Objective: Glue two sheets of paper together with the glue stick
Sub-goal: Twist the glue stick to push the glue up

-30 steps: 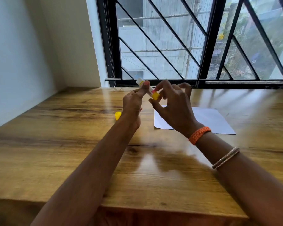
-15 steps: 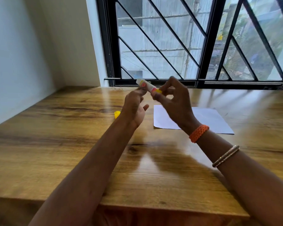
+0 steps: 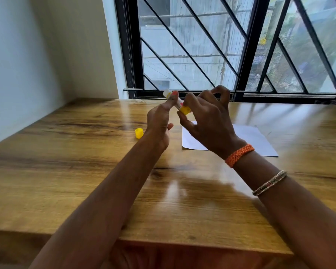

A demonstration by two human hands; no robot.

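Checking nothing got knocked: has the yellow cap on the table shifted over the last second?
No. The yellow cap lies at the same spot on the table, left of the paper sheet, as before.

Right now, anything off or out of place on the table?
Only the yellow cap: it lies loose on the table, apart from the glue stick held up in both hands. Nothing spilled or damaged.

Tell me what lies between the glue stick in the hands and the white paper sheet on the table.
Nothing visible does. The yellow-based glue stick, held above the wooden table by the left hand and right hand, is uncapped; its yellow cap lies left, clear of the white paper sheet.
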